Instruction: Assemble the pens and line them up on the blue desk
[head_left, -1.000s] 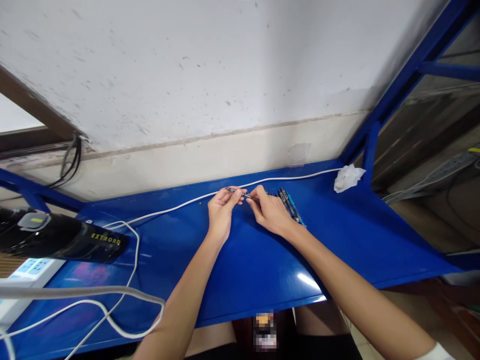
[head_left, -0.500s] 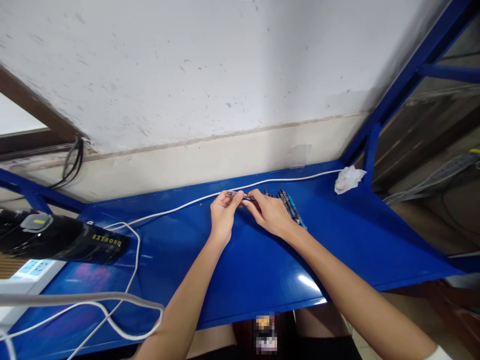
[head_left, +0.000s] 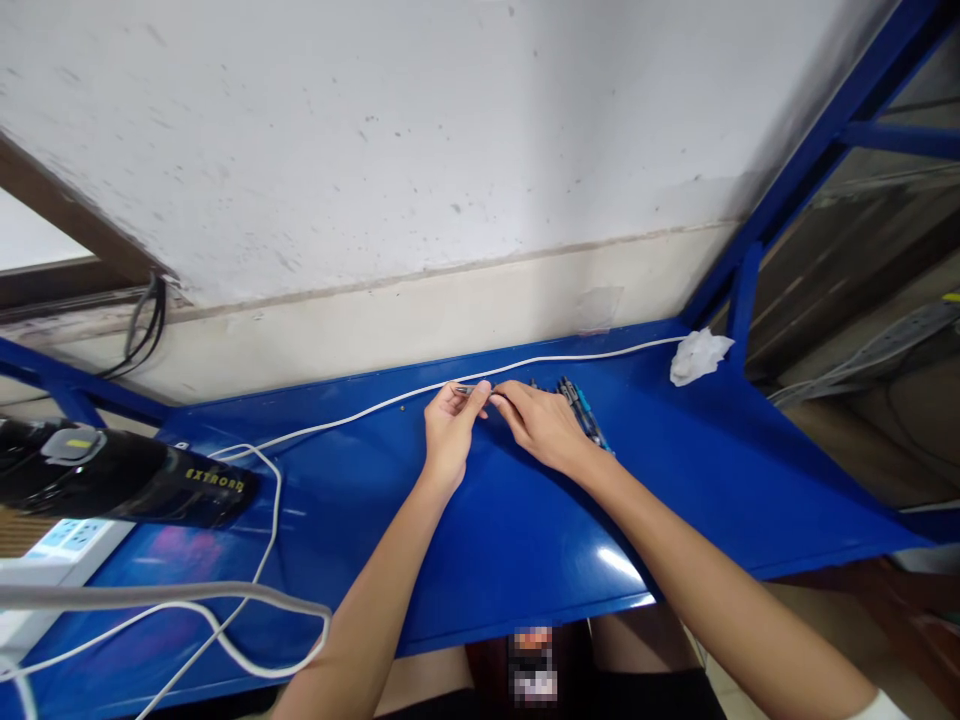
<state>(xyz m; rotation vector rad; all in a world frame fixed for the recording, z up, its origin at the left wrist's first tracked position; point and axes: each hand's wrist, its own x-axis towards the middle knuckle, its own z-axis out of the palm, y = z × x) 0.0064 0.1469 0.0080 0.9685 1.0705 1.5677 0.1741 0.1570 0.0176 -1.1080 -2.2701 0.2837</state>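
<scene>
We gripped a pen with left hand and right hand near the rear edge of the desk; the left-end bottle hid its contents.

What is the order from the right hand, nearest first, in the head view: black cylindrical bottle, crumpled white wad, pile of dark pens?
1. Pile of dark pens, immediately right.
2. Crumpled white wad, farther right.
3. Black cylindrical bottle, far left.

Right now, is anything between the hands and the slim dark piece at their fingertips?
Nothing visible: the left hand pinches the slim dark piece, the right hand its other end. The white cable passes behind; the pens lie beside the right hand.
</scene>
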